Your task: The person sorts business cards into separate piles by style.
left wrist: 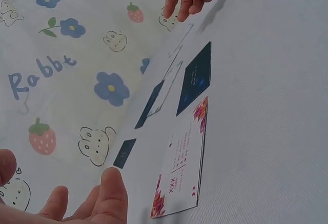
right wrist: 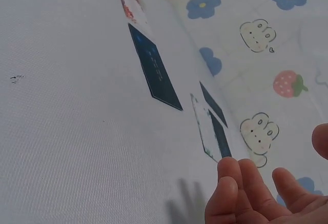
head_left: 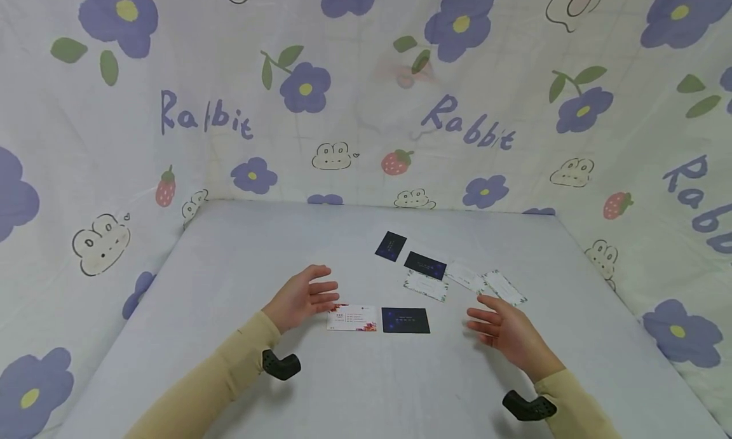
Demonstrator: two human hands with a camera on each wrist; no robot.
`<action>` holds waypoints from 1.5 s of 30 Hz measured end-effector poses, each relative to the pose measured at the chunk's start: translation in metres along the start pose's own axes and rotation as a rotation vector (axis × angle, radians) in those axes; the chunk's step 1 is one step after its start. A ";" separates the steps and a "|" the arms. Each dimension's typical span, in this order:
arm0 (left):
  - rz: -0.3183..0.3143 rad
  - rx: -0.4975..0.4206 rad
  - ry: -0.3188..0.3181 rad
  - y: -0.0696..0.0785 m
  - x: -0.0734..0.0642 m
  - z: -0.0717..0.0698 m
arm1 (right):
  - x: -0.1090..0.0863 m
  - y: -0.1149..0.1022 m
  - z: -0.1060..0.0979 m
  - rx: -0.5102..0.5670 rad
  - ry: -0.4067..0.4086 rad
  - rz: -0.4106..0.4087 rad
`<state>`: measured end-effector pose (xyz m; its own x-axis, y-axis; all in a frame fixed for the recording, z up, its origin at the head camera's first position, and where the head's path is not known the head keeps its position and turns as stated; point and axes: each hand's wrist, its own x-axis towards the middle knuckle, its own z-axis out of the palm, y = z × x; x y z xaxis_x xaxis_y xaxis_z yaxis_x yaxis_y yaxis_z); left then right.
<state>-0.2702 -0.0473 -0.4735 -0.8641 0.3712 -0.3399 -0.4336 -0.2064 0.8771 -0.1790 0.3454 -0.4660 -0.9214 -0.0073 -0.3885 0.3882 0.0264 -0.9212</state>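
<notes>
My left hand (head_left: 302, 298) is held over the table beside a white business card (head_left: 352, 318) with red and orange corner patterns; its fingers are relaxed and hold nothing. Just right of that card lies a dark blue-black card (head_left: 405, 320), a narrow gap between them. My right hand (head_left: 511, 334) hovers to the right, fingers loosely bent and nothing in them. Its fingertips come near a white card with green leaf corners (head_left: 504, 287). In the right wrist view, the fingers (right wrist: 251, 188) cast a shadow on the tabletop.
Farther back lie two dark cards (head_left: 391, 246) (head_left: 426, 265), another leaf-cornered card (head_left: 426, 285) and a plain white card (head_left: 464, 276), some overlapping. The white table (head_left: 257, 236) is bordered by printed fabric (head_left: 354, 121) at the back and sides.
</notes>
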 end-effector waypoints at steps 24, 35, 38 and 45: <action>-0.050 0.052 0.032 0.006 0.064 0.046 | 0.023 -0.008 -0.011 0.039 0.057 0.003; -0.034 0.110 0.027 0.005 0.116 0.087 | 0.073 -0.031 -0.003 0.086 0.158 0.040; -0.010 0.123 -0.006 0.001 0.129 0.098 | 0.087 -0.034 0.003 0.128 0.173 0.036; -0.005 0.092 -0.062 -0.006 0.143 0.112 | 0.106 -0.031 0.019 0.142 0.202 0.030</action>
<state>-0.3626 0.1085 -0.4890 -0.8434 0.4275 -0.3254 -0.4102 -0.1212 0.9039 -0.2885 0.3251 -0.4792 -0.8883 0.1920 -0.4171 0.4011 -0.1176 -0.9084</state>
